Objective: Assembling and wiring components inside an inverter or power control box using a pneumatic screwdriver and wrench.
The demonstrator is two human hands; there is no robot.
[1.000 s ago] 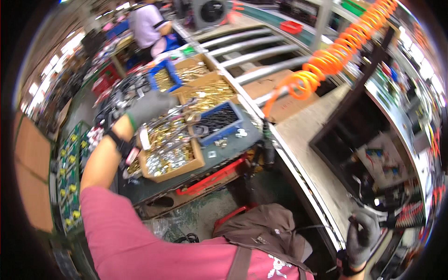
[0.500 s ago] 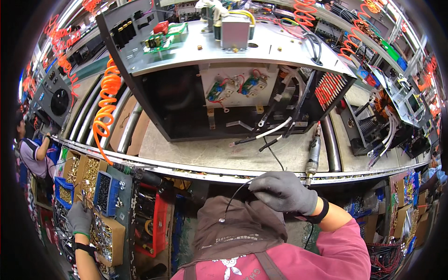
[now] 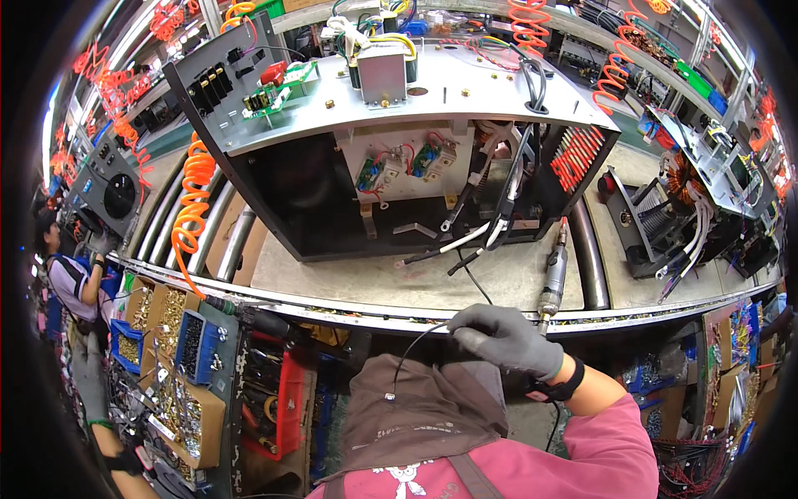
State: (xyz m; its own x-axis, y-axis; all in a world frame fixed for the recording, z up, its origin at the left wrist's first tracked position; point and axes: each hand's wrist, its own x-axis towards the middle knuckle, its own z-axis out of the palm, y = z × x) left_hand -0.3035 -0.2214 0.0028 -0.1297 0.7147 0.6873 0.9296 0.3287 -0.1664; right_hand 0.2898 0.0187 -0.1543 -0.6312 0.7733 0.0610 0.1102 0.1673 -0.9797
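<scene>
One right hand [image 3: 505,343], gloved, curls narrowly by a thin black cable [image 3: 413,348]; whether it holds it, I cannot tell. The left hand [image 3: 92,384], left of the cardboard box [image 3: 214,428], has an unreadable grip. Keeping the cable slack below the far, open chassis [image 3: 293,190] seems wise.

Pale print [image 3: 416,430] on brown apron [image 3: 378,403], too small to read, partly hidden lettering [image 3: 453,491] on pink shirt [image 3: 553,449]

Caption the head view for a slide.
Gloved left hand beside parts boxes, right hand before an open machine chassis.
</scene>
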